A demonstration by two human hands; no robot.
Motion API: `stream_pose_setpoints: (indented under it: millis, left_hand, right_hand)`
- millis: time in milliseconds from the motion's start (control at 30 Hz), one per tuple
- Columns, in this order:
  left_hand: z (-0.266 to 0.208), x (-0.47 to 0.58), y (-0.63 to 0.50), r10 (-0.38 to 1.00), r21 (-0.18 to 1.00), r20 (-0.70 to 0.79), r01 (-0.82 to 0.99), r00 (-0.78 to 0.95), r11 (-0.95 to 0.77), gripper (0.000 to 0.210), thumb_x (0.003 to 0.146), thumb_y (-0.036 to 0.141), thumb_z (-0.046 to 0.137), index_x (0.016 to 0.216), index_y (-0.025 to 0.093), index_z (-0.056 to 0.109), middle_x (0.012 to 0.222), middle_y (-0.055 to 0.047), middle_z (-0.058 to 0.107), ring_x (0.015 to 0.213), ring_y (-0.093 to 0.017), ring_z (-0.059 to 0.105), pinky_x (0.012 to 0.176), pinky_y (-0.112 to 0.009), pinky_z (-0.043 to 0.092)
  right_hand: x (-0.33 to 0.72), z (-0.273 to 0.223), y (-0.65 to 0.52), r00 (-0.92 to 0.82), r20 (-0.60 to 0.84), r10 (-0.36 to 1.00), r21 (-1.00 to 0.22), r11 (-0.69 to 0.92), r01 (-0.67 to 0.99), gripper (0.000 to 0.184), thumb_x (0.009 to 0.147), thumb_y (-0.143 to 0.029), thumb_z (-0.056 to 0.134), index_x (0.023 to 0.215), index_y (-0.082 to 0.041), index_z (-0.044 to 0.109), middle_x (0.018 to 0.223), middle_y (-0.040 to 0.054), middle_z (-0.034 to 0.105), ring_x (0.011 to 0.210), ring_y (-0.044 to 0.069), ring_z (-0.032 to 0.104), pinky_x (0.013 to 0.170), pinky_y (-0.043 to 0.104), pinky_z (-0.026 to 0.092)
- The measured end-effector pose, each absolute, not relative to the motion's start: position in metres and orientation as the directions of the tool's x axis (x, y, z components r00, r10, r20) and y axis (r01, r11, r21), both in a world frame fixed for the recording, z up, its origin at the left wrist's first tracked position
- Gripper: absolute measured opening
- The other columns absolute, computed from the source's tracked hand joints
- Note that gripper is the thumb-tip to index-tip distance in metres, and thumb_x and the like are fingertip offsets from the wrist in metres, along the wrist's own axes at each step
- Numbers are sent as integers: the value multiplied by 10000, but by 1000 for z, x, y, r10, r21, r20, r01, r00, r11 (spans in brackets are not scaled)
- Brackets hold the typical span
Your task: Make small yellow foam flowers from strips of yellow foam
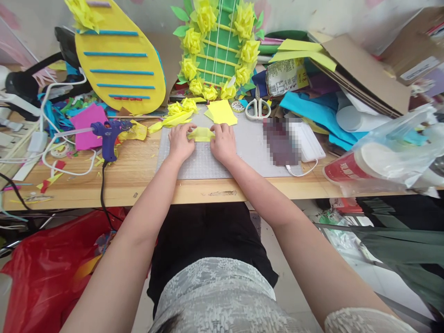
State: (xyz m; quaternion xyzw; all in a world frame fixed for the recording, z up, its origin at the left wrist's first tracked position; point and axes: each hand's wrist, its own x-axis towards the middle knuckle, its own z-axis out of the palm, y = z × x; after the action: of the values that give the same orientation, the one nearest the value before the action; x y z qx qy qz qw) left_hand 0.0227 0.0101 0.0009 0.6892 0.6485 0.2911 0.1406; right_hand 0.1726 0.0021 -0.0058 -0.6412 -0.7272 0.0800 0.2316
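Observation:
A small folded piece of yellow crepe paper lies between my hands, low over the grey cutting mat. My left hand pinches its left end, and the fingers of my right hand close on its right end. Just beyond my right hand is a stack of yellow paper squares. Several yellow paper flowers and twisted strips sit past my left hand. White-handled scissors and a roll of tape rest at the mat's far edge.
A purple glue gun stands at left, its black cord hanging over the table edge. A yellow board with blue bars and a green flowered piece with strings lean at the back. At right are a white power bank and a bagged red cup.

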Motion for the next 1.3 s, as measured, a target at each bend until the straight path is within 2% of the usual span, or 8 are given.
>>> stream_pose_setpoints:
  millis: [167, 267, 500, 667, 867, 1067, 1200, 1300]
  left_hand:
    - [-6, 16, 32, 964, 703, 255, 698, -71, -135, 431, 663, 16, 408, 989, 184, 634, 1098, -53, 660, 1000, -166, 592, 944, -315, 468]
    - [-1, 20, 49, 984, 723, 179, 681, -24, -115, 402, 684, 22, 394, 965, 163, 645, 1039, -50, 685, 960, -154, 616, 908, -300, 487]
    - [43, 48, 67, 985, 423, -99, 902, 140, -86, 386, 706, 93, 557, 1064, 172, 678, 1139, -82, 687, 1049, -243, 628, 931, -356, 478]
    - [60, 59, 66, 932, 205, -312, 971, 182, -121, 568, 624, 151, 689, 1183, 193, 598, 1154, -74, 667, 1057, -253, 625, 878, -312, 485]
    - [58, 55, 67, 915, 149, -365, 981, 173, -126, 515, 584, 215, 754, 1082, 212, 623, 1018, -49, 678, 986, -266, 636, 798, -311, 489]
    - [49, 54, 65, 920, 277, -327, 953, 216, -125, 403, 533, 138, 737, 914, 196, 619, 829, -33, 630, 886, -273, 638, 746, -337, 493]
    - [33, 48, 64, 975, 567, -172, 823, 140, -18, 347, 572, 76, 670, 872, 207, 554, 743, 2, 570, 764, -218, 627, 724, -342, 513]
    - [22, 46, 62, 993, 812, -80, 573, -83, 113, 312, 653, 46, 593, 897, 215, 496, 734, 18, 521, 659, -163, 607, 677, -328, 527]
  right_hand:
    - [176, -9, 7, -29, 239, 971, -530, 155, 834, 351, 793, -99, 436, 1113, -162, 567, 1163, 145, 558, 1092, 268, 472, 945, 406, 391]
    - [182, -12, 13, 0, 212, 977, -639, 138, 757, 379, 742, -49, 419, 1077, -167, 553, 1125, 113, 587, 1046, 220, 503, 943, 351, 399]
    - [193, -23, 25, 71, 223, 972, -779, 134, 612, 380, 671, 19, 367, 948, -189, 523, 998, 52, 614, 927, 154, 538, 865, 290, 415]
    - [194, -27, 30, 111, 246, 963, -828, 149, 540, 312, 658, 17, 401, 854, -205, 499, 898, 25, 602, 865, 153, 534, 849, 303, 423]
    - [195, -29, 31, 112, 248, 962, -832, 152, 534, 303, 654, 5, 409, 850, -213, 485, 895, 23, 582, 845, 155, 528, 850, 312, 429]
    - [195, -27, 29, 106, 223, 969, -831, 132, 541, 307, 664, 23, 419, 854, -208, 486, 898, 19, 580, 848, 151, 524, 857, 308, 420]
    - [195, -25, 30, 95, 217, 971, -834, 135, 534, 265, 701, -3, 433, 864, -202, 499, 908, 19, 587, 802, 139, 513, 815, 298, 426]
    - [196, -24, 30, 99, 218, 971, -822, 128, 555, 205, 750, -63, 454, 895, -198, 506, 947, 30, 588, 762, 127, 507, 793, 298, 438]
